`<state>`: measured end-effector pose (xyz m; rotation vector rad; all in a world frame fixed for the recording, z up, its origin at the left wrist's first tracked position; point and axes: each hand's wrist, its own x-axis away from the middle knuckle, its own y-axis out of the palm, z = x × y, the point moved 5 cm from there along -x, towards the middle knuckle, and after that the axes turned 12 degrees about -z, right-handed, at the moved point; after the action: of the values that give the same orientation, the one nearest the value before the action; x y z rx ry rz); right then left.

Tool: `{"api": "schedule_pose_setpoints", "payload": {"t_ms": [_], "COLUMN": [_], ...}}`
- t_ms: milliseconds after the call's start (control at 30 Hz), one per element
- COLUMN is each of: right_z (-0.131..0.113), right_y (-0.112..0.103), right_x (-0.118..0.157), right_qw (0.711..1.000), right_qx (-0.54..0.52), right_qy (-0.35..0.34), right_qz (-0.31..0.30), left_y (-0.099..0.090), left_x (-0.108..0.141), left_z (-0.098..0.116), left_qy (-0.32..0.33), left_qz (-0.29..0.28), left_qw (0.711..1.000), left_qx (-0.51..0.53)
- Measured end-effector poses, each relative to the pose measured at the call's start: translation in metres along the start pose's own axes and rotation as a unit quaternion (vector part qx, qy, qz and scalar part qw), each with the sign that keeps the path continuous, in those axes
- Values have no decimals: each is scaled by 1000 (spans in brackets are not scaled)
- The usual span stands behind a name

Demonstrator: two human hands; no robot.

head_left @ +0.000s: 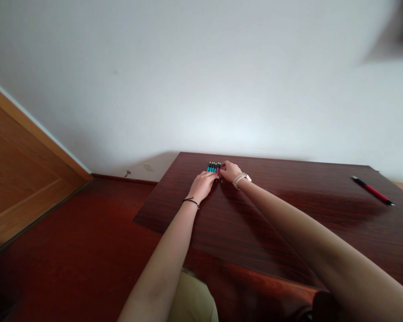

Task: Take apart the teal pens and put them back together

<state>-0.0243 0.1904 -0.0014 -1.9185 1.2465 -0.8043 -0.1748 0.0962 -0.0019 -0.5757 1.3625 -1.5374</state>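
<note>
A row of several pens lies side by side near the far left of the table, blue pens (211,168) on the left and a red pen (218,170) at the right. Across their lower part rests my left hand (204,183), its fingers stretched out over them and hiding their lower ends. My right hand (230,171) touches the right side of the row, with thumb and fingertips pinched on a red pen that is mostly covered by the fingers. Both hands are close together, nearly meeting at the row.
Another red pen (372,189) with black ends lies apart on the right of the dark wooden table (289,232). A white wall (248,89) rises behind the table. At the left are a wooden door (23,174) and the reddish floor (87,250).
</note>
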Motion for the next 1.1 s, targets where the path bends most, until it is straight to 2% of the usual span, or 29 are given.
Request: {"api": "schedule_pose_setpoints", "payload": {"t_ms": [433,633,833,1100], "right_z": [9,13,3,9], "right_y": [10,8,13,21], "right_x": [10,19,40,37], "right_qw": [995,983,952,955], "right_qx": [2,91,195,144], "right_qy": [-102,-155,-234,-259], "right_qz": [17,25,17,-9], "left_y": [0,2,3,2], "left_x": [0,-1,-2,-1], "left_z": [1,-1,-1,-1], "left_qy": [14,16,13,16], "left_qz": [10,5,-6,13], "left_qw": [1000,999,998,999], "left_qx": [-20,-39,-67,-49]}}
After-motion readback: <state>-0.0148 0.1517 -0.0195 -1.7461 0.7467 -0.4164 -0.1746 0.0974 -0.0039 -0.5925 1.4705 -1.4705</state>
